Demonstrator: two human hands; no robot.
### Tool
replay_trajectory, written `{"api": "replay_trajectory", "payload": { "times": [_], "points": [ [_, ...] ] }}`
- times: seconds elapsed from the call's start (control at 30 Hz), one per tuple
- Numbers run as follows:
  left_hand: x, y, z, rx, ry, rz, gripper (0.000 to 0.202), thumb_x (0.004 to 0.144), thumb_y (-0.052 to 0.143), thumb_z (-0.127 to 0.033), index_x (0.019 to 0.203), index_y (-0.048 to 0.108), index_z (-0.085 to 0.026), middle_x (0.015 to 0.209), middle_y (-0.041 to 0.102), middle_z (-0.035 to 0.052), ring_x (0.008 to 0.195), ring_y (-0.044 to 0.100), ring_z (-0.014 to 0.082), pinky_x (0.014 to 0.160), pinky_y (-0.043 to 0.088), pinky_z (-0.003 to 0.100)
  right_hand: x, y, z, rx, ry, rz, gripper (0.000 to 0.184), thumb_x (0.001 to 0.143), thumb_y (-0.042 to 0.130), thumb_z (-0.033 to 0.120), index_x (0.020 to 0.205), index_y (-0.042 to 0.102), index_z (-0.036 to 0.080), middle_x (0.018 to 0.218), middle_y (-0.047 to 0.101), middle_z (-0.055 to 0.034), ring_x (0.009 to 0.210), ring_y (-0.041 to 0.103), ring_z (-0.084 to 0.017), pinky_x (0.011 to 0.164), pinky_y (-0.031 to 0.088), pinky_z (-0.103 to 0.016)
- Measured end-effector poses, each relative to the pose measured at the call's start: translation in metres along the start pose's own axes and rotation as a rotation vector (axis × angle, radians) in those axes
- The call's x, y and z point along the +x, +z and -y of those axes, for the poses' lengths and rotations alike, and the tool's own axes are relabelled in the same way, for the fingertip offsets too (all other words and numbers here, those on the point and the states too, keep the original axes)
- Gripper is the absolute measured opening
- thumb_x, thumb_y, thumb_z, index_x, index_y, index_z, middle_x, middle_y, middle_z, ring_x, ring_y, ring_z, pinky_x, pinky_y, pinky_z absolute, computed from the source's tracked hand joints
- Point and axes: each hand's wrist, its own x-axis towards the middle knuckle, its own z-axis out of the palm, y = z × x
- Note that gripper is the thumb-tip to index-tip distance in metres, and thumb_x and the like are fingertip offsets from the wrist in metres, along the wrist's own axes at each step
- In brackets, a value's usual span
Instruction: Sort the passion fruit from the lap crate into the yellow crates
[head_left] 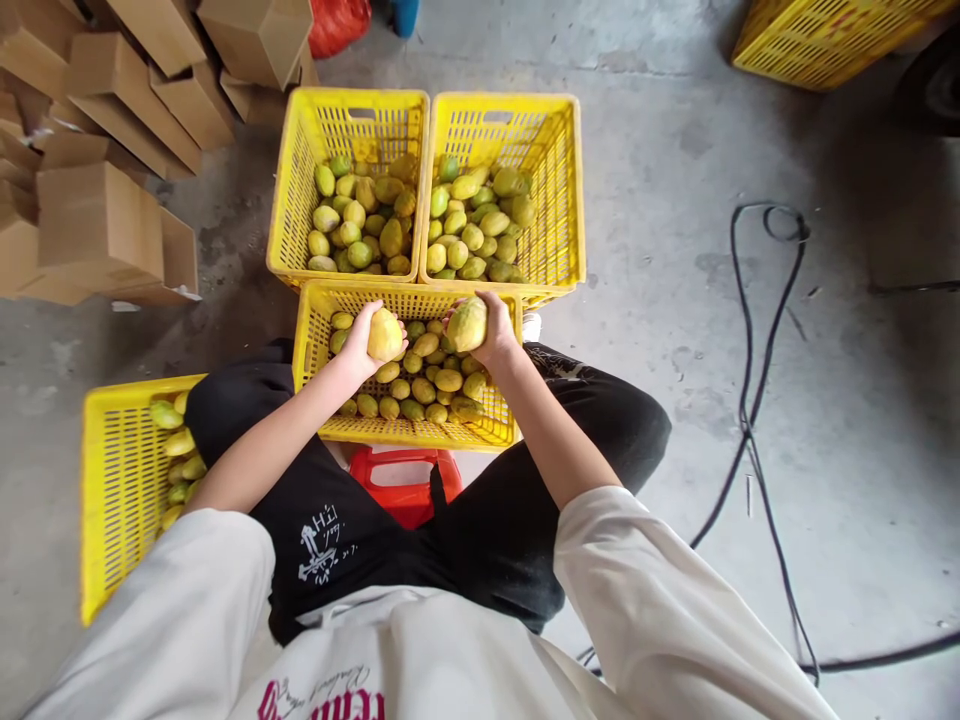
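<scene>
In my left hand [365,340] is a smooth, mostly yellow oval fruit [385,335], with my fingers wrapped round its far side. My right hand [493,328] grips another oval fruit [467,324], yellow with green patches. Both hands are held apart over the near yellow crate [420,432], which stands between my knees. Inside that crate lie several smaller yellow-green oval fruits [448,380], partly hidden by my hands.
Directly beyond are two yellow crates, the left [292,180] and the right [559,190], both part-filled with similar fruit. Another fruit crate [112,490] stands by my left knee. Cardboard boxes [97,225] crowd the far left. A black cable [750,430] loops across the floor at right.
</scene>
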Motion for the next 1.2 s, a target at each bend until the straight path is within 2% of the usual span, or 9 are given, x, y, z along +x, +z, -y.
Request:
{"api": "replay_trajectory", "payload": {
  "times": [0.07, 0.17, 0.27, 0.43, 0.5, 0.67, 0.83, 1.0, 1.2],
  "points": [
    [0.001, 0.001, 0.001, -0.015, 0.040, -0.015, 0.044, 0.133, 0.069, -0.047, 0.095, 0.071, -0.024, 0.074, 0.073, 0.0002, 0.060, 0.070, 0.0147, 0.066, 0.063, 0.024, -0.006, 0.003, 0.004, -0.004, 0.041, -0.047, 0.038, 0.112, 0.089, 0.059, 0.101, 0.069, 0.029, 0.081, 0.074, -0.0035, 0.094, 0.086, -0.033, 0.087, 0.082, -0.049],
    [0.000, 0.002, 0.001, -0.053, 0.104, -0.052, 0.037, 0.129, 0.079, -0.034, 0.094, 0.071, -0.026, 0.071, 0.071, 0.0004, 0.063, 0.071, 0.0166, 0.065, 0.064, 0.024, -0.011, 0.004, 0.006, -0.027, 0.046, -0.084, 0.027, 0.113, 0.090, 0.049, 0.110, 0.072, 0.030, 0.088, 0.079, -0.0020, 0.093, 0.087, -0.030, 0.086, 0.082, -0.045],
    [-0.006, 0.003, -0.001, -0.070, 0.120, -0.107, 0.034, 0.127, 0.081, -0.026, 0.094, 0.070, -0.027, 0.074, 0.072, -0.0001, 0.065, 0.072, 0.0165, 0.062, 0.063, 0.023, -0.011, 0.000, 0.004, -0.040, 0.096, -0.118, 0.029, 0.110, 0.091, 0.051, 0.114, 0.071, 0.030, 0.084, 0.077, 0.0000, 0.087, 0.087, -0.029, 0.082, 0.081, -0.043],
    [-0.012, 0.005, -0.003, -0.026, 0.091, -0.213, 0.036, 0.123, 0.089, -0.032, 0.094, 0.070, -0.026, 0.078, 0.072, -0.0010, 0.066, 0.070, 0.0157, 0.056, 0.057, 0.024, -0.012, -0.006, -0.003, 0.026, 0.206, -0.124, 0.020, 0.119, 0.071, 0.046, 0.113, 0.074, 0.027, 0.076, 0.071, -0.0007, 0.079, 0.083, -0.028, 0.078, 0.080, -0.044],
    [-0.012, 0.005, -0.003, -0.033, 0.075, -0.203, 0.034, 0.122, 0.089, -0.033, 0.095, 0.070, -0.026, 0.077, 0.073, -0.0011, 0.066, 0.070, 0.0168, 0.055, 0.057, 0.026, -0.013, -0.004, -0.004, 0.040, 0.188, -0.130, 0.020, 0.120, 0.067, 0.043, 0.109, 0.073, 0.027, 0.077, 0.070, -0.0016, 0.078, 0.082, -0.027, 0.076, 0.079, -0.042],
    [-0.005, 0.001, -0.002, -0.055, 0.033, -0.159, 0.026, 0.121, 0.088, -0.033, 0.101, 0.073, -0.026, 0.079, 0.076, -0.0007, 0.065, 0.071, 0.0169, 0.054, 0.055, 0.025, -0.015, 0.002, -0.004, 0.042, 0.094, -0.198, 0.021, 0.119, 0.074, 0.044, 0.106, 0.066, 0.029, 0.082, 0.068, 0.0002, 0.077, 0.082, -0.025, 0.076, 0.079, -0.039],
    [0.001, -0.004, -0.001, -0.048, 0.019, -0.127, 0.028, 0.114, 0.098, -0.035, 0.101, 0.075, -0.025, 0.084, 0.080, 0.0016, 0.064, 0.072, 0.0160, 0.059, 0.054, 0.024, -0.015, 0.004, -0.004, 0.067, 0.046, -0.245, 0.019, 0.120, 0.066, 0.041, 0.104, 0.066, 0.029, 0.080, 0.068, -0.0005, 0.079, 0.083, -0.025, 0.072, 0.078, -0.035],
    [0.003, -0.005, -0.002, 0.016, -0.002, -0.111, 0.026, 0.125, 0.078, -0.039, 0.103, 0.076, -0.025, 0.081, 0.079, 0.0025, 0.066, 0.074, 0.0186, 0.063, 0.060, 0.026, -0.010, -0.001, -0.007, 0.047, -0.016, -0.202, 0.025, 0.109, 0.082, 0.047, 0.104, 0.064, 0.029, 0.081, 0.071, 0.0006, 0.081, 0.086, -0.026, 0.074, 0.079, -0.038],
    [0.009, -0.008, -0.002, 0.069, -0.018, -0.087, 0.020, 0.118, 0.081, -0.038, 0.103, 0.079, -0.025, 0.077, 0.079, 0.0039, 0.063, 0.071, 0.0214, 0.062, 0.063, 0.031, -0.006, -0.004, -0.008, 0.021, -0.022, -0.177, 0.037, 0.098, 0.095, 0.051, 0.104, 0.065, 0.030, 0.080, 0.075, -0.0003, 0.085, 0.088, -0.031, 0.077, 0.082, -0.044]
  ]
}}
